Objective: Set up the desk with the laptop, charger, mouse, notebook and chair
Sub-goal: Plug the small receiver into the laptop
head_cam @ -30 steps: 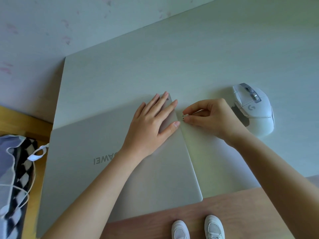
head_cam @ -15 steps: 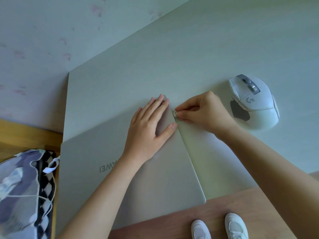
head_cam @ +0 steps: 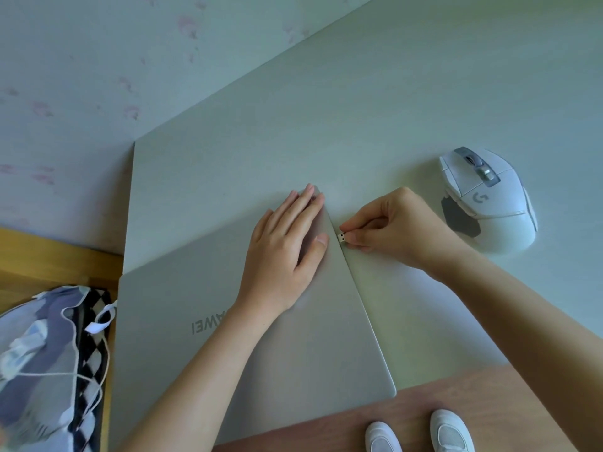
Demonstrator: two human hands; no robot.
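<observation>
Our left hand point(head_cam: 287, 252) lies flat, steadying the laptop point(head_cam: 293, 337); our right hand point(head_cam: 385, 230) pinches the plug point(head_cam: 342, 237) beside the laptop's edge. We should line it up squarely and push gently.

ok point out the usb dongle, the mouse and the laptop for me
usb dongle point(head_cam: 341, 237): head view, on its metal plug end poking out of the right hand's pinch.
mouse point(head_cam: 489, 203): head view, on its white top shell.
laptop point(head_cam: 202, 308): head view, on the closed lid's bare part.
</observation>
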